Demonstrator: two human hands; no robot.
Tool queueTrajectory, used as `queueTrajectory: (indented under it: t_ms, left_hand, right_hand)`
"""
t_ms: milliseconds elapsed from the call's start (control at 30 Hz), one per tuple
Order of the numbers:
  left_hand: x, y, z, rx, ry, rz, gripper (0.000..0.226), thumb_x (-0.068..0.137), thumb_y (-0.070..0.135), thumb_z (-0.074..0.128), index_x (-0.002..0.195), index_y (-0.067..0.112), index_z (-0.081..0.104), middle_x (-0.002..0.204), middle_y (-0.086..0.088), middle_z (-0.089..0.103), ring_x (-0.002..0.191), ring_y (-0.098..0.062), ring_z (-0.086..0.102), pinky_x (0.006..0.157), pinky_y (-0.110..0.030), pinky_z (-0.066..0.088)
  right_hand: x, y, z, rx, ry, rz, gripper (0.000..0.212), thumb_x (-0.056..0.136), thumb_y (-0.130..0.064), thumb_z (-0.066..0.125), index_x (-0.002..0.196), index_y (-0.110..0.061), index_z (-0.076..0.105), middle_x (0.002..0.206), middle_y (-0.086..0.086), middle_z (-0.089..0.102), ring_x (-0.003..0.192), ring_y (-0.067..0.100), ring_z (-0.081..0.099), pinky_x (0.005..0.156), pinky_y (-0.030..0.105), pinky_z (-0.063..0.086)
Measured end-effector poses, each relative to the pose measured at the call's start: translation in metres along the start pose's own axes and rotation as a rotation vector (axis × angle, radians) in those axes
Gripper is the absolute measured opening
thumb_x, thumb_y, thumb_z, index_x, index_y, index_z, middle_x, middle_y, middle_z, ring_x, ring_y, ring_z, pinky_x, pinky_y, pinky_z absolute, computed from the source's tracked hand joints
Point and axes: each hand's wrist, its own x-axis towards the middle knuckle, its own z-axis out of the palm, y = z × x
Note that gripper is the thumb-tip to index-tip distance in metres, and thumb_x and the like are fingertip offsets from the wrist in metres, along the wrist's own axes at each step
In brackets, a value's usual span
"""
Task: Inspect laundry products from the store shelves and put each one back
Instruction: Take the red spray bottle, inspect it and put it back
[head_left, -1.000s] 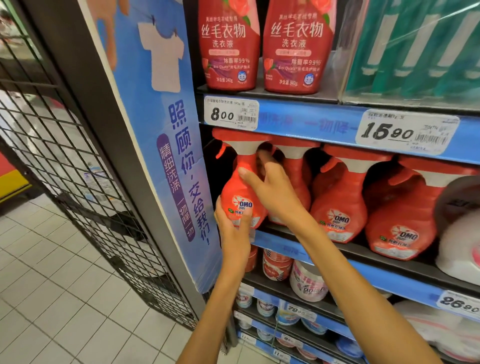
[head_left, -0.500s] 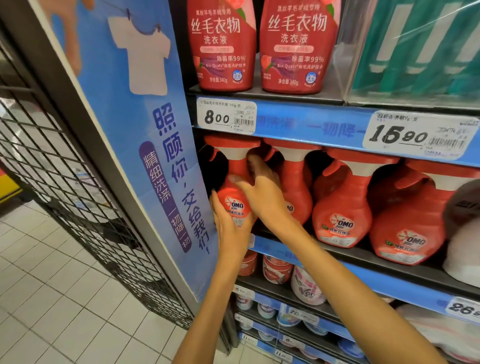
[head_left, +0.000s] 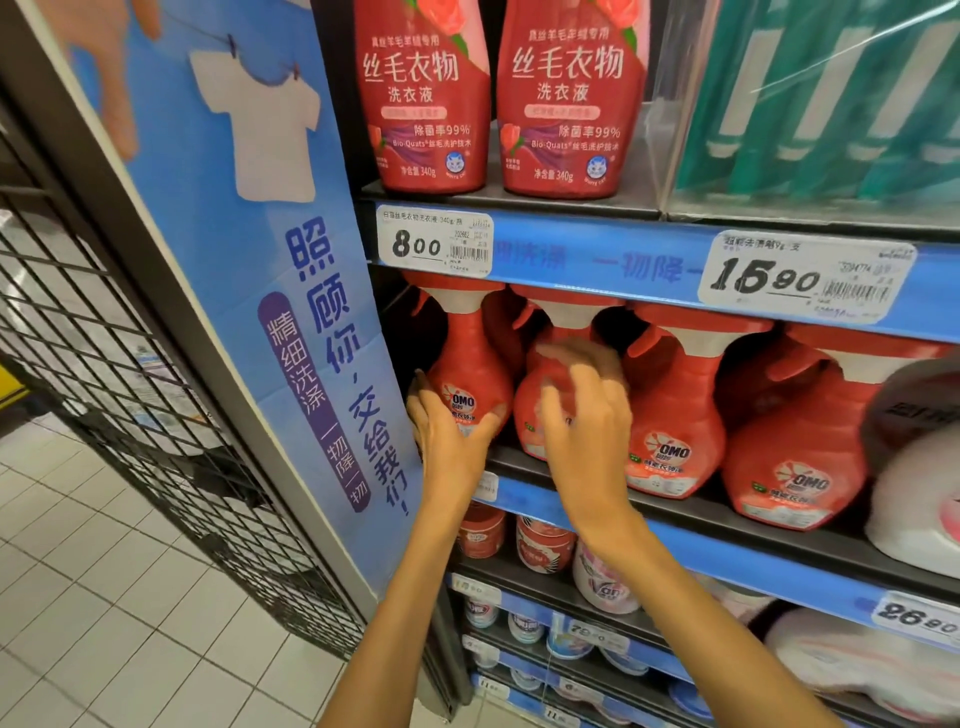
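Note:
The leftmost red OMO spray bottle (head_left: 470, 364) stands upright at the left end of the middle shelf (head_left: 727, 556). My left hand (head_left: 452, 436) cups its base from below and the left, fingers and thumb wrapped around it. My right hand (head_left: 582, 426) is blurred, fingers spread, holding nothing. It hovers in front of the second OMO bottle (head_left: 527, 415) and hides most of that bottle's body. Whether it touches that bottle cannot be told.
Two more OMO bottles (head_left: 670, 415) (head_left: 795, 457) stand to the right, then a white bag (head_left: 914, 483). Red detergent bottles (head_left: 431, 93) fill the shelf above. Small tubs (head_left: 543, 543) sit below. A blue banner (head_left: 249, 260) and a wire grid (head_left: 104, 364) close the left side.
My right hand has let go of the leftmost bottle and moved right, in front of the second bottle. My left hand stays on the first bottle's base, now set further back on the shelf.

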Motion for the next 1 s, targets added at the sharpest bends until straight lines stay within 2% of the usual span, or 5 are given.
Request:
queueTrajectory:
  t_ms: [100, 200, 367, 833, 1000]
  left_hand:
    - [0.002, 0.003, 0.001, -0.028, 0.024, 0.053, 0.092, 0.081, 0.024, 0.074, 0.150, 0.010, 0.015, 0.150, -0.017, 0.024, 0.138, -0.033, 0.023, 0.114, -0.046, 0.021]
    - [0.003, 0.004, 0.003, -0.044, 0.028, 0.060, 0.081, 0.083, 0.021, 0.071, 0.148, 0.011, 0.023, 0.148, -0.015, 0.029, 0.135, -0.033, 0.026, 0.111, -0.040, 0.022]
    - [0.002, 0.005, 0.004, -0.082, 0.049, 0.046, 0.082, 0.082, 0.021, 0.072, 0.148, 0.013, 0.025, 0.147, -0.013, 0.033, 0.133, -0.031, 0.029, 0.110, -0.039, 0.025]
    - [0.005, 0.011, 0.005, -0.054, 0.062, 0.015, 0.084, 0.080, 0.023, 0.075, 0.148, 0.016, 0.026, 0.148, -0.013, 0.032, 0.134, -0.032, 0.030, 0.112, -0.044, 0.030]
    - [-0.014, 0.019, 0.004, 0.052, 0.050, 0.082, 0.074, 0.087, 0.017, 0.066, 0.145, -0.001, 0.024, 0.150, -0.020, 0.029, 0.141, -0.033, 0.025, 0.114, -0.041, 0.024]
  right_hand:
    - [0.002, 0.009, -0.012, -0.070, -0.035, 0.014, 0.029, 0.077, 0.010, 0.061, 0.106, 0.007, 0.060, 0.115, 0.026, 0.056, 0.108, 0.031, 0.052, 0.093, 0.040, 0.044]
    - [0.004, 0.009, -0.010, -0.115, -0.109, 0.014, 0.036, 0.076, 0.008, 0.067, 0.111, 0.010, 0.054, 0.109, 0.033, 0.057, 0.098, 0.048, 0.058, 0.081, 0.048, 0.052]
    - [0.002, 0.019, -0.006, -0.126, -0.166, 0.141, 0.060, 0.093, -0.019, 0.059, 0.142, 0.001, 0.031, 0.135, 0.024, 0.048, 0.116, 0.042, 0.053, 0.096, 0.043, 0.047]
    - [0.007, 0.035, -0.012, -0.042, -0.289, 0.182, 0.062, 0.087, -0.018, 0.068, 0.140, -0.008, 0.038, 0.132, 0.018, 0.052, 0.118, 0.037, 0.050, 0.097, 0.027, 0.036]
    - [-0.013, 0.030, -0.017, -0.023, -0.254, 0.238, 0.049, 0.087, -0.015, 0.068, 0.127, 0.005, 0.046, 0.119, 0.022, 0.057, 0.104, 0.035, 0.055, 0.081, 0.017, 0.035]
